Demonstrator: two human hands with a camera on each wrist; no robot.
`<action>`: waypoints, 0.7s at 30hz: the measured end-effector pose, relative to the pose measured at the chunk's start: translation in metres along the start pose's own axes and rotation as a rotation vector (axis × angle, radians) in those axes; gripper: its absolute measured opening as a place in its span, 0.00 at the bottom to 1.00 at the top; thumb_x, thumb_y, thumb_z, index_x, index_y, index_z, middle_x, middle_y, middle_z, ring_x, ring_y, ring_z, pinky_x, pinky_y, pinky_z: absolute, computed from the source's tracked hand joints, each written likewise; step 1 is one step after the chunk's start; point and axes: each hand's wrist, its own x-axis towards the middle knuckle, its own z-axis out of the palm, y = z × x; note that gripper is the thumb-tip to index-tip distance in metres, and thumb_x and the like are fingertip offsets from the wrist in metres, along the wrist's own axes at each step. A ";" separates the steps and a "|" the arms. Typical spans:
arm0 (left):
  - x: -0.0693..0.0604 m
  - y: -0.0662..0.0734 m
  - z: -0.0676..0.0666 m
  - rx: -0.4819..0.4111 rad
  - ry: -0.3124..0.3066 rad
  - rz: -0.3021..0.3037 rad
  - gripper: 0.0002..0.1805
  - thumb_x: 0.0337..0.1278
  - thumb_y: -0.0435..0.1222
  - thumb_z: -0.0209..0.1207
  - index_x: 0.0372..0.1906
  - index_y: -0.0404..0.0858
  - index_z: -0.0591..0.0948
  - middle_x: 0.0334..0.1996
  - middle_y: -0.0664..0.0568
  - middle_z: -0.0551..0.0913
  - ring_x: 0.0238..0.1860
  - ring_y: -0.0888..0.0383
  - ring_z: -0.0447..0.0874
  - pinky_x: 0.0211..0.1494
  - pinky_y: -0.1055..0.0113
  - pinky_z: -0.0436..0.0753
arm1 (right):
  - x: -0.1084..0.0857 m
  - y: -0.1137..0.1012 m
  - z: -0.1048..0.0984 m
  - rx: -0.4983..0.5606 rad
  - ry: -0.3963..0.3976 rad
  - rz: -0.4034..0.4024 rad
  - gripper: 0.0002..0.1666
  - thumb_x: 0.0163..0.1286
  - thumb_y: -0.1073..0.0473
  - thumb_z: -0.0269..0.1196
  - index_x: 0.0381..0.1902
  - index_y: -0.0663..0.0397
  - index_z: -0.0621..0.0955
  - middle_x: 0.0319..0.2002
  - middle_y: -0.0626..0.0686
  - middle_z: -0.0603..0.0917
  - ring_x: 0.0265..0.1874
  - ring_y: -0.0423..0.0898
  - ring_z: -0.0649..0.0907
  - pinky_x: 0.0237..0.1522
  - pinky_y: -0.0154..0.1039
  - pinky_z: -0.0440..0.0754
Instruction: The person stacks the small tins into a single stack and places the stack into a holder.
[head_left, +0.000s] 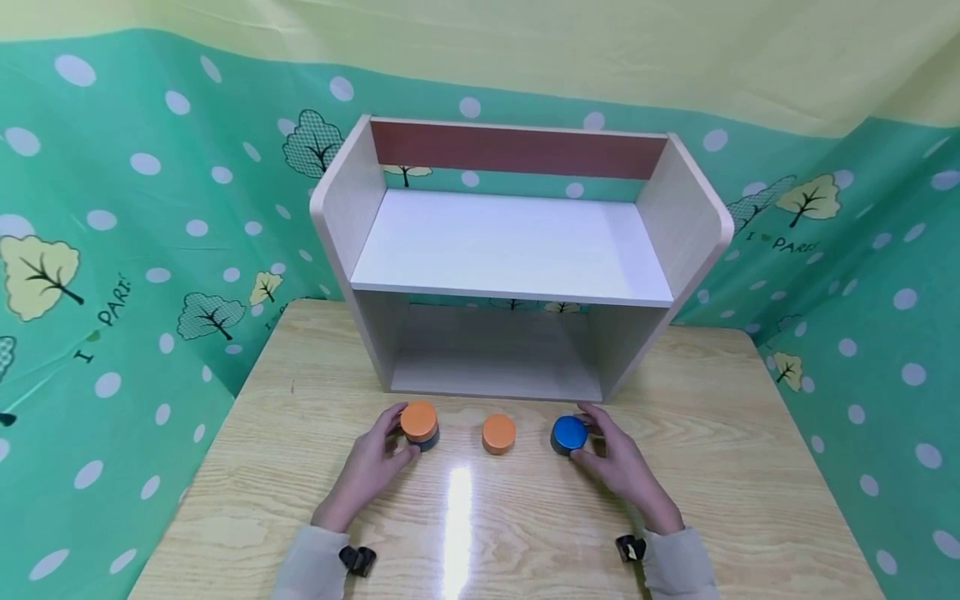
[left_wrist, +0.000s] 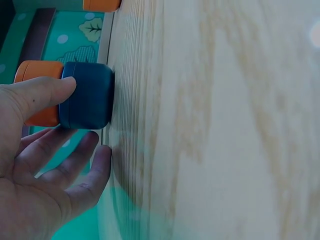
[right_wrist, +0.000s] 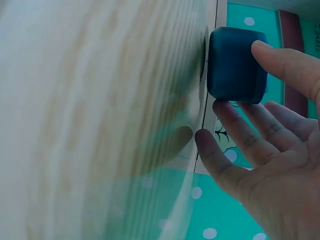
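Note:
Near the front of the shelf, my left hand (head_left: 372, 462) holds a stack of two small round lidded containers, an orange one (head_left: 418, 420) on top of a dark blue one (head_left: 429, 442). In the left wrist view the thumb tip presses the dark blue container (left_wrist: 89, 95), with fingers on its opposite side. My right hand (head_left: 621, 460) pinches a blue round lidded container (head_left: 569, 435) between thumb and fingers; the right wrist view shows the thumb near its lid seam. Between the hands, a single orange container (head_left: 498, 434) stands on the table, touched by neither.
A two-level shelf unit (head_left: 510, 250) with pale side panels stands behind the containers. The wooden table (head_left: 540, 533) extends to both sides of it. Green dotted cloth (head_left: 150, 333) hangs around the back and sides. Each wrist carries a small black device (head_left: 358, 560).

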 end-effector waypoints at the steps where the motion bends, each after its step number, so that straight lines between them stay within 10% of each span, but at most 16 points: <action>1: 0.000 0.000 0.000 -0.002 0.001 -0.002 0.41 0.59 0.31 0.69 0.75 0.37 0.63 0.67 0.41 0.74 0.65 0.44 0.74 0.61 0.50 0.79 | 0.000 0.000 0.000 0.005 0.001 -0.002 0.47 0.61 0.71 0.71 0.74 0.55 0.64 0.63 0.63 0.76 0.61 0.62 0.76 0.58 0.60 0.78; 21: 0.000 -0.003 0.000 -0.048 0.024 0.000 0.41 0.56 0.30 0.70 0.73 0.36 0.65 0.66 0.42 0.75 0.64 0.44 0.74 0.60 0.48 0.80 | 0.000 -0.016 0.001 0.039 0.016 -0.013 0.44 0.60 0.67 0.74 0.72 0.51 0.67 0.62 0.57 0.78 0.59 0.58 0.78 0.57 0.59 0.79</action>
